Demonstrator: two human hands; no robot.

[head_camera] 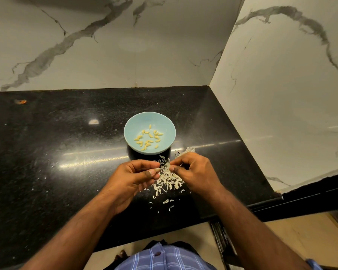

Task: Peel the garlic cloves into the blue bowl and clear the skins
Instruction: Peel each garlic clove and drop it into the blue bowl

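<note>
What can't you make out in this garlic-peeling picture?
- Head view: the clove in the left hand is mostly covered by fingers.
- What the right hand pinches is too small to tell.
- Part of the skins lies under both hands.
- Orange speck on the counter: too small.

Black speckled stone desk [47,152] sitting in a corner, catching streaks of overhead light glare, white grey-veined marble walls [105,45] rising behind it and on the right side [281,94], beige floor [291,230] showing below the desk's front edge.
</note>
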